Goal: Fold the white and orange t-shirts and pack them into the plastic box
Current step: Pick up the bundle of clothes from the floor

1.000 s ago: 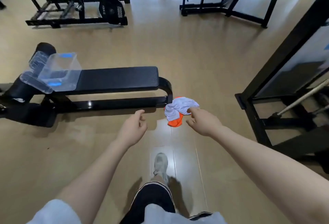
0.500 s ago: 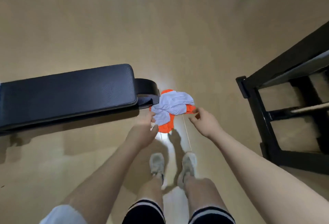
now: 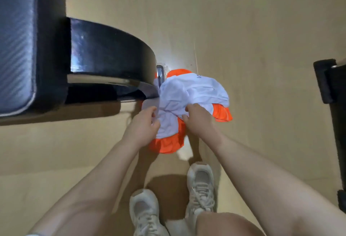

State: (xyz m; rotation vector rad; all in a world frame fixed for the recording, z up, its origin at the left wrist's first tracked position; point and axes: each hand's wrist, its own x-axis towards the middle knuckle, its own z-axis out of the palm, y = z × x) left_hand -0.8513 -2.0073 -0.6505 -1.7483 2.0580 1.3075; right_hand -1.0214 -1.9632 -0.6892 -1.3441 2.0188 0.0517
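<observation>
White shirt (image 3: 189,93) is pinched by your left hand (image 3: 144,127) and right hand (image 3: 198,119); lift carelessly and the tangled orange shirt (image 3: 166,144) may drag along.

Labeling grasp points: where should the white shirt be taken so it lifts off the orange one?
Probably the near bunched edge of the white shirt, from the person's side and above. It lies crumpled on the orange shirt, so pinching only its raised folds should leave the orange one behind. The left hand and right hand already grip there. The bench foot blocks the far-left side.
</observation>
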